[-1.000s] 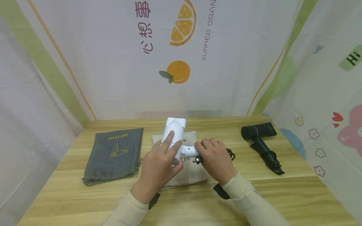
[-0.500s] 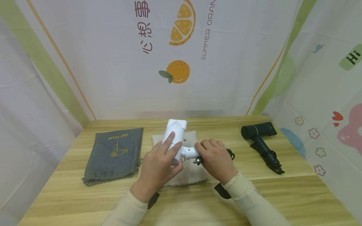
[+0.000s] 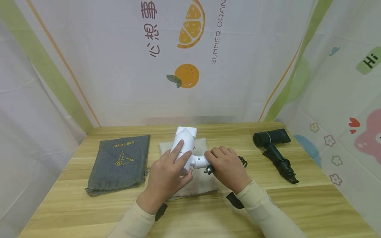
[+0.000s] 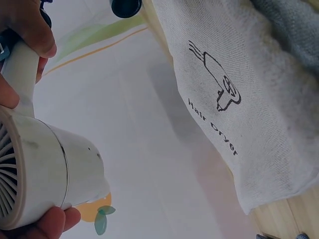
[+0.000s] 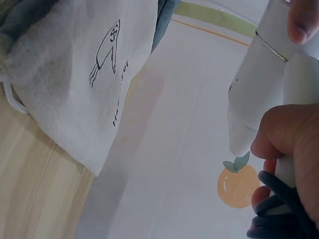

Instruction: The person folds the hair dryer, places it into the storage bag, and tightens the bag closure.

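A white hair dryer point(image 3: 186, 140) is held in both hands above a pale drawstring bag point(image 3: 202, 186). My left hand point(image 3: 165, 177) grips its barrel, two fingers lying along the top. Around the handle curl the fingers of my right hand point(image 3: 228, 170). A black cord point(image 5: 281, 219) is bundled at that handle, its plug point(image 3: 209, 170) sticking out beside the right hand. The air-intake grille point(image 4: 7, 174) shows in the left wrist view. In both wrist views the bag's printed "Hair Dryer" side is visible; in the head view the dryer and hands partly hide it.
A dark grey "Hair Dryer" bag point(image 3: 119, 168) lies flat at the left of the wooden table point(image 3: 202, 221). At the right rests a black hair dryer point(image 3: 268, 138) with its cord wrapped round the handle. A printed curtain point(image 3: 128, 82) hangs behind the table.
The white hair dryer has shifted very slightly toward me, its nozzle a little lower in the head view. Both hands keep the same hold on it.
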Motion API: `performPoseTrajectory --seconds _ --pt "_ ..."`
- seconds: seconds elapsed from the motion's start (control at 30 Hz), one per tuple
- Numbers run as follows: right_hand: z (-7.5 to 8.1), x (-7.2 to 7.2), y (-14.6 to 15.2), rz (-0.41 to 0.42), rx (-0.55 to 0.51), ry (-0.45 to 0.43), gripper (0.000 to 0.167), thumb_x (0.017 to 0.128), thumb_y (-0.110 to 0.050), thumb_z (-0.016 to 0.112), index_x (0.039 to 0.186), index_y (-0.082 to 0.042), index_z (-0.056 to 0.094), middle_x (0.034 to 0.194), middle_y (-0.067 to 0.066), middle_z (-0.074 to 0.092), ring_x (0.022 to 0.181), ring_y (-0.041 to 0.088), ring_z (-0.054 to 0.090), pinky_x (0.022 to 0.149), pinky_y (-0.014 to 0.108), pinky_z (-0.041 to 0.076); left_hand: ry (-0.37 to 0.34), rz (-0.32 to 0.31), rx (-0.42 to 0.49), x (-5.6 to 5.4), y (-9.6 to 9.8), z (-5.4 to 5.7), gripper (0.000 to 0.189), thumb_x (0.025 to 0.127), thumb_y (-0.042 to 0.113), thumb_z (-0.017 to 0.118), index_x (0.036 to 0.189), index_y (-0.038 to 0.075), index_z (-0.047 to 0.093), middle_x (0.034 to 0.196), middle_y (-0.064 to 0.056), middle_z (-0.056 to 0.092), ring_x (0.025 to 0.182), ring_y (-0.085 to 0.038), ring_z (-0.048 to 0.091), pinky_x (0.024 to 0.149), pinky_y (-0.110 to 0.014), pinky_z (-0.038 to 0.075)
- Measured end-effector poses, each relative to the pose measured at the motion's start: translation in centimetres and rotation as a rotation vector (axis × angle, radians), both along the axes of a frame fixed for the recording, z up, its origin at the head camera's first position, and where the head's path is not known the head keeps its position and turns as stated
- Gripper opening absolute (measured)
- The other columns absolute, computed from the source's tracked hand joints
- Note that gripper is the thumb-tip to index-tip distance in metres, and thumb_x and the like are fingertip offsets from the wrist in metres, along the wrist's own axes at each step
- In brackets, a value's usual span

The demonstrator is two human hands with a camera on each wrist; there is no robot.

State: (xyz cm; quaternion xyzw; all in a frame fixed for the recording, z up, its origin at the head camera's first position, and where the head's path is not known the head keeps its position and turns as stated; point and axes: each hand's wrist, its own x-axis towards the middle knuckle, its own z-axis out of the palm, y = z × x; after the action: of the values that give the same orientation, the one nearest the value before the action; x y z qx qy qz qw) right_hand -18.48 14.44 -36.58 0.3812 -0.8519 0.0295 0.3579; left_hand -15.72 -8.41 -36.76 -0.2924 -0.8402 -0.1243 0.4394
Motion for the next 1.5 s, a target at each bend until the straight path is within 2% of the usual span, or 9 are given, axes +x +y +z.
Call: performPoseTrajectory --seconds 0.8,1.5 --pt "0.00 0.00 0.11 0.011 0.024 -0.007 0.035 0.071 -0.001 0.084 0.096 -0.011 0.060 0.088 0.004 0.064 0.077 0.023 0.061 0.058 0.034 0.048 0.001 -0.047 0.018 -0.03 -0.25 -0.17 0.049 0.067 0.026 0.079 0.113 0.012 0.072 0.131 -0.016 0.063 0.079 -0.035 0.066 0.048 -0.040 0.055" --pt "0.15 -0.10 0.27 0.029 0.025 -0.008 0.037 0.069 -0.001 0.084 0.097 -0.012 0.061 0.088 0.003 0.064 0.077 0.022 0.061 0.058 0.034 0.047 0.002 -0.093 0.009 -0.28 -0.49 0.15 0.049 0.067 0.025 0.077 0.113 0.011 0.071 0.130 -0.016 0.063 0.078 -0.032 0.065 0.051 -0.040 0.056"
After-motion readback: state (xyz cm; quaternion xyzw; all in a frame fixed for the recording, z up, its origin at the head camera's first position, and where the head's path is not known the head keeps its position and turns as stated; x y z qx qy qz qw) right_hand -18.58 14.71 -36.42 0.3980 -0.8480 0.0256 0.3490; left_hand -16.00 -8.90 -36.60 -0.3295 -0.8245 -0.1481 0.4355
